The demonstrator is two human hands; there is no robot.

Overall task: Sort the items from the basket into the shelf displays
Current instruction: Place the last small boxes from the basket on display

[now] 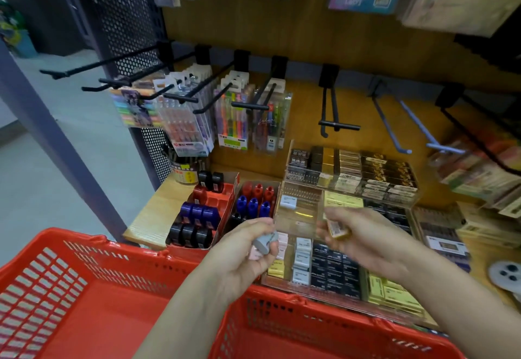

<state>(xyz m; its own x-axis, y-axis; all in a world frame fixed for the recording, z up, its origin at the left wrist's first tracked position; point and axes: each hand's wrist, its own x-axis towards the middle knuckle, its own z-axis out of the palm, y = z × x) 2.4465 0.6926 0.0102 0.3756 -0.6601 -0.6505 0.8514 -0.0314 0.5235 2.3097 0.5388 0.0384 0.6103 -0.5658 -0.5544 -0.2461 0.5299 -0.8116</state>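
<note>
A red plastic basket [84, 288] fills the lower part of the view, against the shelf's front edge. Over its far rim my left hand [242, 251] grips a small grey eraser [265, 243], with a pinkish piece beneath it. To the right my right hand [363, 234] pinches a small yellow-wrapped eraser [337, 230]. Both hands hover above a clear acrylic display [298, 212] whose compartments hold white, black and yellow erasers. The compartment just beyond my hands holds only one white eraser [287, 201].
Red cardboard trays [225, 197] of red, blue and black sharpeners stand left of the acrylic display. Black peg hooks [180, 96] carrying pen packs jut out above; bare hooks [335, 126] are further right. Boxed goods [479, 178] crowd the right. A grey upright post [42, 121] stands at left.
</note>
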